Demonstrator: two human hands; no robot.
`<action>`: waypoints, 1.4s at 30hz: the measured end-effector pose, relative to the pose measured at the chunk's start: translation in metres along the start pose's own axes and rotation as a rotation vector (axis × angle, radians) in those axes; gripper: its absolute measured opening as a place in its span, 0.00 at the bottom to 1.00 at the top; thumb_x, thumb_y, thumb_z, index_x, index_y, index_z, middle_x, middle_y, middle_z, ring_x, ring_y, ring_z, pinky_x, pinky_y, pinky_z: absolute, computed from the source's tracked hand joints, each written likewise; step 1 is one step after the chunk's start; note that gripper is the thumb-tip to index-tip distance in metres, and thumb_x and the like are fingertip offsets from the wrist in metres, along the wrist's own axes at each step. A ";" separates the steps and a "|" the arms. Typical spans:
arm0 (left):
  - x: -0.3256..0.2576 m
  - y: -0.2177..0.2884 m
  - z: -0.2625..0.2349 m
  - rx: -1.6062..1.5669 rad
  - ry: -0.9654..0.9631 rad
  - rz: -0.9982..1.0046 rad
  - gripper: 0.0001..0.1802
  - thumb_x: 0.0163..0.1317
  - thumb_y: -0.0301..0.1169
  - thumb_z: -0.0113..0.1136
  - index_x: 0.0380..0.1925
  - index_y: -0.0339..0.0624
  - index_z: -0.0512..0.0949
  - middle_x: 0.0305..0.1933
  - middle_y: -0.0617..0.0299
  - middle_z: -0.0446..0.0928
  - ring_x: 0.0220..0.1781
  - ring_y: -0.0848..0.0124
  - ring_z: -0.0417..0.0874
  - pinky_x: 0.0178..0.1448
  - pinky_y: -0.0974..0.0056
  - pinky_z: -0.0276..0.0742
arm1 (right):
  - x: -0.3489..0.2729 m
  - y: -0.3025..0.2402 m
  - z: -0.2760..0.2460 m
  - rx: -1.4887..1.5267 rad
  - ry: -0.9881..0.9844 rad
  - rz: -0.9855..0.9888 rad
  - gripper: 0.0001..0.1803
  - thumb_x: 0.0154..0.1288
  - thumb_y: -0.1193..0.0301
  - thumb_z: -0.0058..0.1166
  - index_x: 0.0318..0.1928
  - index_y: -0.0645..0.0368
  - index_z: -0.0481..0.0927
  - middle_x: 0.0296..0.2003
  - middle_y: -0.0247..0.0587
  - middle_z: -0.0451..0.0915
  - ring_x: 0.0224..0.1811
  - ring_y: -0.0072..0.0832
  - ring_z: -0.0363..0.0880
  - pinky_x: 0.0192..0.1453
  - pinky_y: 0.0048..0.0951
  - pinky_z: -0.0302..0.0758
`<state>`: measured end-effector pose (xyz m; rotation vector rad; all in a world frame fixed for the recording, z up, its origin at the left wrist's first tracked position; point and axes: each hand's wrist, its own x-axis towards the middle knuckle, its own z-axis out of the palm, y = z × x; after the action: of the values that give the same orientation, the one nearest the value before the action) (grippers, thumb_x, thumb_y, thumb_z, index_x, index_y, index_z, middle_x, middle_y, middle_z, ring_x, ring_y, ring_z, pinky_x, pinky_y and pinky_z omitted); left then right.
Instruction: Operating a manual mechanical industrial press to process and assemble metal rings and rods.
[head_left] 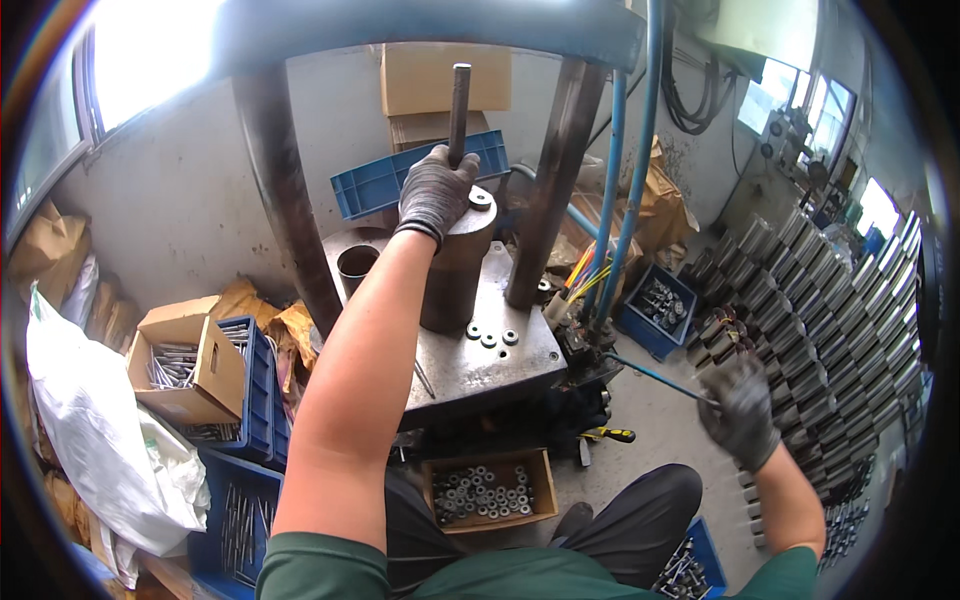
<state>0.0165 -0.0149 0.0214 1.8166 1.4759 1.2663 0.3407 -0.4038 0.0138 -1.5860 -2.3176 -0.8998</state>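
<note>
My left hand (437, 192), in a grey glove, is closed around a dark metal rod (460, 108) standing upright. The rod's lower end is hidden behind the fingers, above a thick steel cylinder (458, 275) on the press's metal table (535, 358). A washer-like ring (480, 199) lies on the cylinder's top, right beside that hand. Low on the right, my gloved right hand (741, 408) is slightly blurred, its fingers curled at the end of a long blue lever (655, 376).
Several small rings (488, 340) and an open tube (357, 263) sit on the press table. Dark columns (555, 185) flank it. Below is a wooden box of rings (545, 485). Bins and a carton (215, 370) stand left; stacked metal tubes (800, 310) fill the right.
</note>
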 end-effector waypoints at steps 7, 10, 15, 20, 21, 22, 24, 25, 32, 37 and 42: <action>-0.014 0.007 -0.006 0.101 0.026 0.061 0.22 0.74 0.50 0.55 0.56 0.47 0.79 0.48 0.47 0.86 0.54 0.47 0.85 0.60 0.47 0.79 | 0.050 -0.104 0.102 0.676 0.041 0.009 0.19 0.55 0.75 0.65 0.49 0.57 0.82 0.45 0.44 0.82 0.50 0.45 0.81 0.52 0.43 0.79; -0.018 0.012 -0.008 0.122 -0.003 0.048 0.23 0.75 0.51 0.54 0.57 0.48 0.78 0.52 0.49 0.86 0.58 0.48 0.85 0.63 0.46 0.79 | 0.101 -0.123 0.186 0.614 -0.010 0.029 0.17 0.60 0.69 0.63 0.50 0.56 0.83 0.50 0.45 0.83 0.56 0.46 0.79 0.60 0.46 0.77; -0.020 0.010 -0.006 0.089 -0.035 0.056 0.21 0.76 0.51 0.53 0.57 0.49 0.78 0.51 0.48 0.86 0.57 0.48 0.85 0.61 0.46 0.79 | 0.151 -0.136 0.275 0.449 -0.045 0.018 0.14 0.62 0.62 0.63 0.45 0.53 0.86 0.50 0.41 0.84 0.58 0.45 0.78 0.64 0.45 0.73; -0.020 0.007 -0.005 0.051 0.033 0.110 0.19 0.76 0.48 0.57 0.54 0.46 0.78 0.42 0.48 0.86 0.48 0.48 0.86 0.54 0.48 0.78 | 0.155 -0.136 0.297 0.523 -0.025 0.019 0.11 0.60 0.60 0.63 0.34 0.53 0.87 0.38 0.43 0.86 0.49 0.45 0.80 0.59 0.46 0.76; -0.019 0.007 -0.006 0.051 0.031 0.113 0.19 0.76 0.48 0.57 0.54 0.46 0.78 0.42 0.48 0.86 0.48 0.48 0.86 0.54 0.48 0.78 | 0.157 -0.135 0.292 0.521 -0.023 0.022 0.11 0.60 0.60 0.63 0.34 0.53 0.87 0.38 0.43 0.86 0.49 0.45 0.80 0.59 0.46 0.76; -0.020 0.007 -0.008 0.066 0.008 0.086 0.20 0.76 0.48 0.55 0.55 0.47 0.77 0.45 0.47 0.86 0.52 0.47 0.85 0.56 0.46 0.78 | 0.157 -0.135 0.287 0.517 -0.038 0.021 0.09 0.59 0.62 0.64 0.33 0.54 0.87 0.38 0.43 0.86 0.48 0.45 0.80 0.57 0.45 0.76; -0.019 0.008 -0.008 0.080 -0.017 0.070 0.21 0.76 0.49 0.54 0.57 0.48 0.76 0.49 0.46 0.86 0.57 0.45 0.85 0.59 0.44 0.79 | 0.163 -0.134 0.278 0.507 -0.046 0.028 0.08 0.59 0.64 0.65 0.33 0.54 0.86 0.38 0.43 0.86 0.47 0.46 0.81 0.56 0.44 0.77; -0.019 0.009 -0.005 0.081 -0.017 0.069 0.21 0.76 0.49 0.53 0.57 0.48 0.76 0.49 0.46 0.85 0.57 0.45 0.85 0.59 0.43 0.79 | 0.169 -0.133 0.275 0.644 0.145 0.132 0.07 0.58 0.66 0.66 0.34 0.55 0.86 0.38 0.44 0.85 0.46 0.45 0.81 0.54 0.43 0.78; -0.011 0.002 -0.001 0.074 0.009 0.092 0.21 0.76 0.50 0.53 0.55 0.47 0.77 0.48 0.44 0.85 0.56 0.44 0.84 0.58 0.43 0.78 | 0.276 -0.102 0.180 0.950 0.631 0.310 0.11 0.62 0.76 0.63 0.46 0.61 0.86 0.42 0.49 0.82 0.45 0.44 0.84 0.53 0.39 0.81; -0.006 -0.006 0.007 0.018 0.006 0.099 0.21 0.76 0.51 0.53 0.54 0.47 0.77 0.46 0.44 0.86 0.54 0.42 0.85 0.56 0.43 0.78 | 0.331 -0.088 0.206 0.707 0.350 0.319 0.14 0.68 0.68 0.58 0.49 0.57 0.88 0.46 0.50 0.84 0.51 0.49 0.81 0.62 0.44 0.77; -0.001 -0.021 0.014 -0.172 0.070 0.175 0.17 0.75 0.44 0.58 0.51 0.44 0.77 0.41 0.46 0.85 0.44 0.47 0.86 0.49 0.50 0.79 | 0.330 -0.097 0.205 0.580 0.399 0.353 0.15 0.69 0.62 0.56 0.49 0.55 0.88 0.48 0.49 0.85 0.52 0.51 0.80 0.62 0.47 0.76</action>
<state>0.0183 -0.0074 -0.0021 1.8346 1.2220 1.5069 0.1551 -0.0513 -0.0284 -1.3458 -1.7290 -0.3642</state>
